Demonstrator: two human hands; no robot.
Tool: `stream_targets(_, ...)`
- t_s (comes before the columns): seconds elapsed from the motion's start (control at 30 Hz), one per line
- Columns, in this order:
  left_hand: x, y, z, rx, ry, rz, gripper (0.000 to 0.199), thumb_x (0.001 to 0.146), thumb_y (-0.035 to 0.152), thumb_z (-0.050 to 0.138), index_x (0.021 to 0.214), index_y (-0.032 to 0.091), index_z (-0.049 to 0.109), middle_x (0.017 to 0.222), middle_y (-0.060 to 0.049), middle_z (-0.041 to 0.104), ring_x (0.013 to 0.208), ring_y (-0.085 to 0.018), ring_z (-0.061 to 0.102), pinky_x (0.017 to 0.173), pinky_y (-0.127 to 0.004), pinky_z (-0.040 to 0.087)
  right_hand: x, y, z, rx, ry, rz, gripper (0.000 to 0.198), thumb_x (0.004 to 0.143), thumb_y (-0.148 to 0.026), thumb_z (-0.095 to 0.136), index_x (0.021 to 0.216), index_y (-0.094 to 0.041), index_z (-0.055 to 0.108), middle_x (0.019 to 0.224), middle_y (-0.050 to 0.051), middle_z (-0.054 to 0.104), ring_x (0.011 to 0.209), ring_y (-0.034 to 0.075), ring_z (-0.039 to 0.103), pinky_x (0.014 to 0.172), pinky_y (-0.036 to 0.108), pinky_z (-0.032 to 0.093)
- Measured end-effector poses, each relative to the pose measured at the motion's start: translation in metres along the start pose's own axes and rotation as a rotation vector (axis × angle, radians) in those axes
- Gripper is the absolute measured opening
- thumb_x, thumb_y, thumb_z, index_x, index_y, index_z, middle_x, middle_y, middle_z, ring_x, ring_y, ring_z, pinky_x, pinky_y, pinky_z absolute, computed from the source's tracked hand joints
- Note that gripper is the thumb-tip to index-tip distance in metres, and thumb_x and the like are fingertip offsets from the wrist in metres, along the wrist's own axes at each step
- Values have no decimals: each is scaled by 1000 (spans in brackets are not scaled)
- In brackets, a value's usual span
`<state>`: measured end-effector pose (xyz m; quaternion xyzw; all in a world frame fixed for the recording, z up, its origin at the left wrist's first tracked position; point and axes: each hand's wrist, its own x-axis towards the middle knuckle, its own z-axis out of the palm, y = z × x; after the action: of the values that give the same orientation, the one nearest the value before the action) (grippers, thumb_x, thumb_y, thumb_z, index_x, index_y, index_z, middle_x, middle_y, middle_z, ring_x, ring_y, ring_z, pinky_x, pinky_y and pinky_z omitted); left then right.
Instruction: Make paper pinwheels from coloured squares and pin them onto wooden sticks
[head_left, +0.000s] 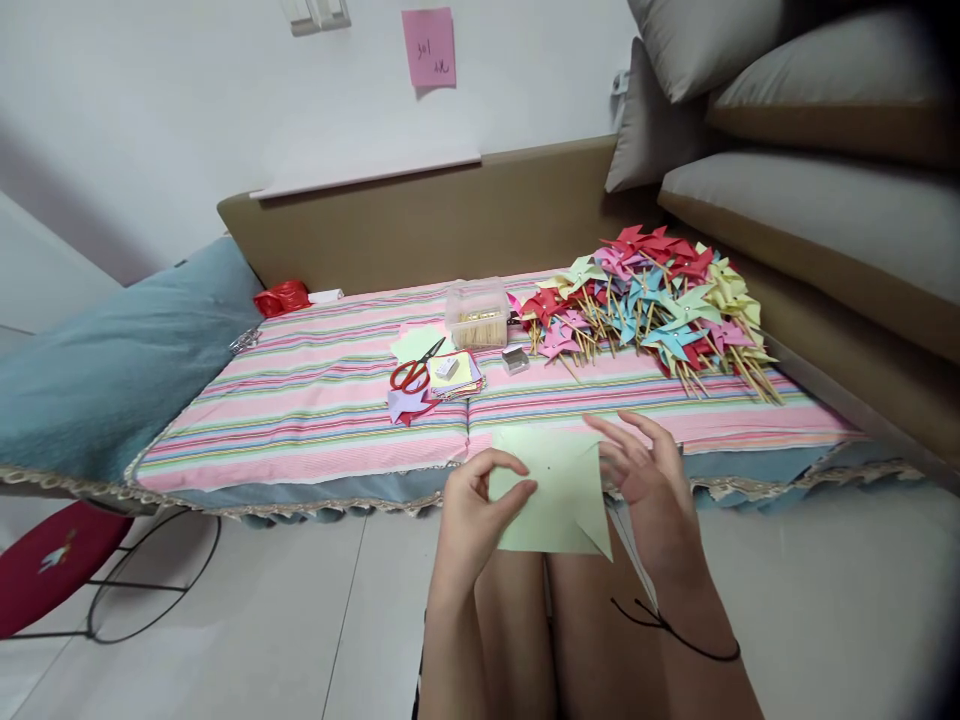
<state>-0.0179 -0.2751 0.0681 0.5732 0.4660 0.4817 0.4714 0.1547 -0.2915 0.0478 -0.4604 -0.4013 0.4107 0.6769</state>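
Note:
A pale green square of paper (555, 505) is held over the lap, with a small dark dot near its middle and slits at some corners. My left hand (480, 505) pinches its left side between thumb and fingers. Beside the paper's right edge, my right hand (652, 480) has its fingers apart and appears to hold nothing; whether a fingertip touches the edge is hard to tell. Red-handled scissors (411, 375) lie on the striped cloth beyond the hands, next to a stack of coloured paper (461, 378).
Many paper pinwheels on sticks (660, 290) are piled at the right of the striped cloth (300, 400). A clear plastic box of sticks (480, 318) and a small open box (516, 360) stand mid-cloth. Grey cushions (825, 200) rise at right; a red stool (64, 565) is at lower left.

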Motion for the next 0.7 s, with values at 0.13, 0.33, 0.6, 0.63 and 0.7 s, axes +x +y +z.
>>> stream_targets(0.13,2,-5,-2,78,-10,21,10,72,17,70,82,19,68,81,-2,66,77,-15,56,70,-26,41,-1,0,7,105,-36,267,88,67,-38,82,139,-30,32,111,7,67,82,18,67,72,31,55)
stream_targets(0.33,3,-5,-2,94,5,27,12,73,19,70,85,20,69,85,-3,68,81,-17,58,72,-27,42,-2,-6,13,144,-10,307,113,59,-35,87,146,-32,16,126,12,62,80,19,68,69,34,57)
stream_targets(0.6,2,-6,-1,110,-50,15,11,75,18,68,85,21,69,83,-2,67,76,-16,56,67,-26,40,-4,-3,19,-28,16,330,99,57,-36,87,141,-26,37,72,-1,67,60,21,63,56,33,53)
stream_targets(0.63,2,-6,-1,104,-52,10,11,75,17,68,85,21,69,83,-2,67,75,-16,56,67,-26,40,-4,-3,19,-18,20,339,99,57,-37,87,141,-26,36,72,0,68,59,21,64,55,33,53)
stream_targets(0.7,2,-5,-1,81,-50,0,11,74,17,68,85,21,68,84,-2,66,76,-16,55,67,-26,41,-4,-6,20,7,21,372,100,57,-38,87,142,-26,35,71,0,70,58,22,64,54,33,53)
